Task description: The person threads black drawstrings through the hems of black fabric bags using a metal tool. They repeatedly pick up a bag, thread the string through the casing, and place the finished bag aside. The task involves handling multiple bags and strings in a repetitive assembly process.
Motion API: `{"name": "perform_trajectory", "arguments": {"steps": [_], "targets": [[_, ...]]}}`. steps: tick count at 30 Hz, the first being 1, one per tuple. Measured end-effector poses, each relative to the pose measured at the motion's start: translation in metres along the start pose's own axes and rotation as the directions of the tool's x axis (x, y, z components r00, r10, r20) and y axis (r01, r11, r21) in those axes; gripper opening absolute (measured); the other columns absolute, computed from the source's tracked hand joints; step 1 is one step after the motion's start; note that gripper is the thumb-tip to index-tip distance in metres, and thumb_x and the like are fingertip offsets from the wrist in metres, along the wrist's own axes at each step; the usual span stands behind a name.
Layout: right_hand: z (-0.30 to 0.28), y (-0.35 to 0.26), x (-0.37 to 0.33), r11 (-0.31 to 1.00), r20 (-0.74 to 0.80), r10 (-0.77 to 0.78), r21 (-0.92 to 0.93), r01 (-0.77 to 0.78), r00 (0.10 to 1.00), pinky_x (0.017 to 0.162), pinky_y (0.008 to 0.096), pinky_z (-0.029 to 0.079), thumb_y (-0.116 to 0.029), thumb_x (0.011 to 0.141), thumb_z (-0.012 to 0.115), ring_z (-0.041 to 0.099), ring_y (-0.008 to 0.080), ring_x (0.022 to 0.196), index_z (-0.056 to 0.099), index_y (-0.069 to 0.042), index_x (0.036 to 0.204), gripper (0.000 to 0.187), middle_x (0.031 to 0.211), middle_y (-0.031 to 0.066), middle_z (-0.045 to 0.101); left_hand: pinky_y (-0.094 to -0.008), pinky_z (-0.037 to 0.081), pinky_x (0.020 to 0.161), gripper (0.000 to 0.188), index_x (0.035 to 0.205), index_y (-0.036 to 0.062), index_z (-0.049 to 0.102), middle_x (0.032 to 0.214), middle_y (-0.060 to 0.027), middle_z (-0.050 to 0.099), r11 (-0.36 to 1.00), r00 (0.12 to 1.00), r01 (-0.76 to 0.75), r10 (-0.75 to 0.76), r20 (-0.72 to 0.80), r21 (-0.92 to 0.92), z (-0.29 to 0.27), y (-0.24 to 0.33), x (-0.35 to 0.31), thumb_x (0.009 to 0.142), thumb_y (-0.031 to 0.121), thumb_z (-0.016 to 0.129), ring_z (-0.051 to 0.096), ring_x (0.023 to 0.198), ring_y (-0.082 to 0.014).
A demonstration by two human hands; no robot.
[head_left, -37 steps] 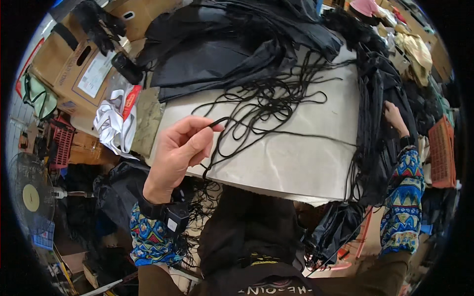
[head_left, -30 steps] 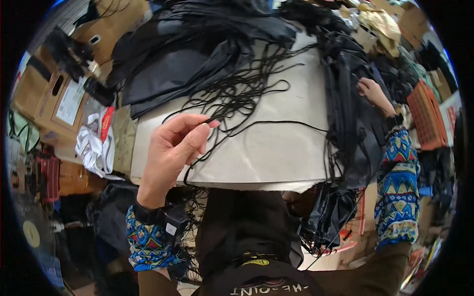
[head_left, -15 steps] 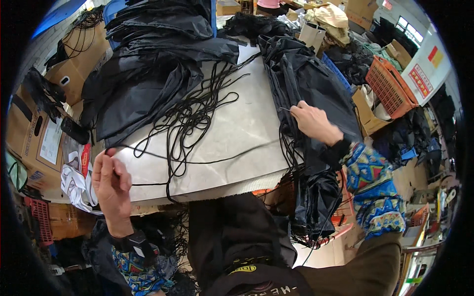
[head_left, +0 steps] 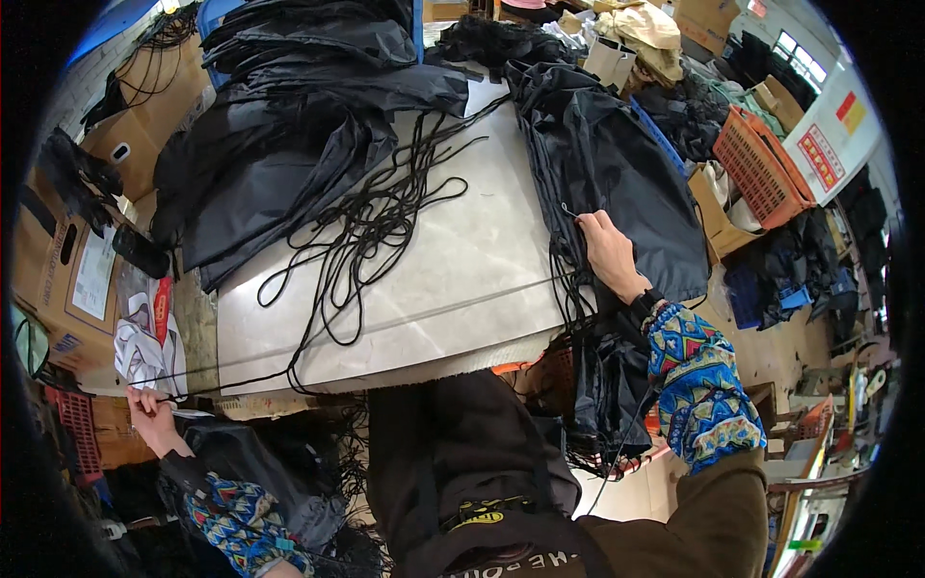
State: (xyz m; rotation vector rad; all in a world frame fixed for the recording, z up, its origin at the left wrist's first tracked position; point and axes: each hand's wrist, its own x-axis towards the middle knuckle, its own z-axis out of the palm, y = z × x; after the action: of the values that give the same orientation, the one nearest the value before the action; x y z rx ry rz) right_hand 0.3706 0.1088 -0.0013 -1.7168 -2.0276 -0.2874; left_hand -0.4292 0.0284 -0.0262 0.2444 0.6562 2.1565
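My left hand (head_left: pixel 151 416) is off the table's near left corner, its fingers pinched on a black cord (head_left: pixel 246 387). A taut, blurred line of cord runs across the tabletop (head_left: pixel 482 241) toward the bundled ends at the right. My right hand (head_left: pixel 610 252) is closed on a thin wire tool (head_left: pixel 568 208), whose small looped tip sticks out past the fingers. It is over a stack of black fabric pieces (head_left: pixel 626 154) at the table's right side. A loose tangle of black cords (head_left: pixel 371 226) lies in the middle.
More black fabric (head_left: pixel 279 164) is heaped at the left and back, by a blue bin (head_left: pixel 214 17). Cardboard boxes (head_left: pixel 58 270) and white material (head_left: pixel 145 337) stand left. An orange basket (head_left: pixel 766 169) is at the right. Black fabric (head_left: pixel 617 385) hangs below the near right edge.
My left hand has moved down and left, off the table, drawing the cord with it; the cord's slack line is now straight. My right hand has shifted slightly, still with the wire tool.
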Motion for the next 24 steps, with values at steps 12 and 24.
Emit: {"name": "perform_trajectory", "arguments": {"steps": [12, 24], "targets": [[0.003, 0.031, 0.000, 0.985, -0.018, -0.006, 0.174, 0.009, 1.000, 0.068, 0.0415, 0.047, -0.014, 0.092, 0.047, 0.058, 0.0340, 0.078, 0.057, -0.006, 0.097, 0.014, 0.087, 0.0146, 0.056, -0.0207, 0.023, 0.040, 0.018, 0.089, 0.0046, 0.052, 0.071, 0.0023, 0.042, 0.932, 0.973, -0.201, 0.225, -0.047, 0.301, 0.032, 0.042, 0.019, 0.095, 0.022, 0.051, 0.028, 0.048, -0.0080], [-0.005, 0.022, 0.037, 0.856, 0.406, 0.089, 0.436, -0.279, 0.909, 0.073, 0.0318, 0.047, -0.018, 0.094, 0.044, 0.060, 0.0221, 0.080, 0.058, -0.001, 0.097, 0.022, 0.085, 0.0126, 0.061, -0.0430, 0.032, 0.096, 0.046, 0.106, 0.0039, 0.058, 0.121, -0.0117, 0.052, -0.048, 0.238, -0.969, -0.462, 0.854, 0.243, 0.230, -0.319, -0.244, 0.073, 0.033, 0.070, 0.044, 0.114, -0.0302]]}}
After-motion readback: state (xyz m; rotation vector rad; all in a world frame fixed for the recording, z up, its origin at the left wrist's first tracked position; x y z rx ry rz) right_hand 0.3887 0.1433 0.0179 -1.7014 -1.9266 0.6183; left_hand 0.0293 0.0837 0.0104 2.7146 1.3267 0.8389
